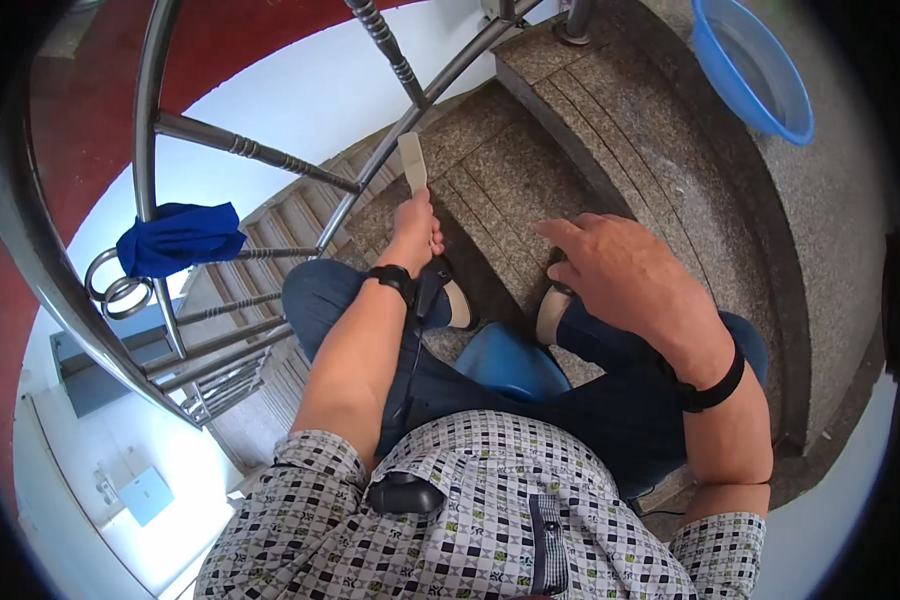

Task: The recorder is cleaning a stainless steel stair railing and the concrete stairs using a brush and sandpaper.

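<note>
My left hand (413,235) clenched on pale flat scraper (412,162) near metal railing (270,155), my right hand (620,265) released, fingers spread above granite step (530,170), blue basin (755,65) well apart.

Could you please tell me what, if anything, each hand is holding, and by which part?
The left hand grips a flat, pale scraper-like tool by its lower end. The right hand holds nothing.

- The left hand (412,232) holds a flat pale scraper blade (412,162) out ahead, above the grey speckled stone step (530,170).
- The right hand (620,270) hovers to its right, over the knee.
- A crumpled blue cloth (180,238) hangs on the curved steel stair railing (150,120), far left.
- A round blue plastic basin (755,70) sits on the landing, upper right.
</note>
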`<state>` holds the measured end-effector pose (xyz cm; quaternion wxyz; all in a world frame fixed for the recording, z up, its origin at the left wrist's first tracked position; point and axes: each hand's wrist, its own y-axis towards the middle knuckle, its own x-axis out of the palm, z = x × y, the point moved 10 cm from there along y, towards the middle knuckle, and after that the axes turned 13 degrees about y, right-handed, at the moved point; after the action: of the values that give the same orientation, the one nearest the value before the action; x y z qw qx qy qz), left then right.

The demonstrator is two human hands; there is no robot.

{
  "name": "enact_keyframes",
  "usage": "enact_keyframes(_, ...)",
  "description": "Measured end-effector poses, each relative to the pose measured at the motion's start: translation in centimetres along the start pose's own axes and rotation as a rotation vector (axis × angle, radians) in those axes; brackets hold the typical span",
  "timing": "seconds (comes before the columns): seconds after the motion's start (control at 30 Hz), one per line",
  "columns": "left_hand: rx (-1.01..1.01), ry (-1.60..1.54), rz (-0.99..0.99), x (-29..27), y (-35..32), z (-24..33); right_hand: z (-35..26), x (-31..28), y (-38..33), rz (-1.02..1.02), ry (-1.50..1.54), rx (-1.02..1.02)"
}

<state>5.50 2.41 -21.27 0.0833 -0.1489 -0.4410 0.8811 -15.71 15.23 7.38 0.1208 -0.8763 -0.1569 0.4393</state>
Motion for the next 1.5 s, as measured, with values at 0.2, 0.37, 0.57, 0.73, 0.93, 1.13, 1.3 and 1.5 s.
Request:
enact_keyframes(0.2,0.114,0.133,0.048,-1.3,-1.8,2.8,0.3,0.0,0.3,-0.019,-0.01,0.027)
enact_keyframes(0.37,0.11,0.071,0.082,-3.0,0.4,5.0,0.0,0.3,0.4,-0.012,0.006,0.025)
enact_keyframes(0.57,0.044,0.015,0.026,-5.6,5.7,7.3,0.5,0.9,0.8,-0.026,0.02,0.007)
enact_keyframes(0.73,-0.002,-0.109,0.028,-4.3,4.6,2.1,0.3,0.5,0.9,-0.027,-0.015,0.042)
enact_keyframes(0.93,-0.109,-0.252,0.132,-5.5,2.6,-0.8,-0.7,0.7,1.2,-0.056,-0.014,0.043)
enact_keyframes(1.13,-0.041,-0.053,0.006,-6.7,4.0,4.6,-0.4,0.2,0.6,-0.007,-0.021,0.03)
enact_keyframes(1.3,0.008,-0.119,-0.135,0.7,-0.2,4.5,0.2,0.2,0.5,-0.034,-0.031,0.079)
enact_keyframes(1.5,0.107,-0.017,-0.138,1.2,0.6,8.4,0.2,0.2,0.5,-0.014,-0.017,0.033)
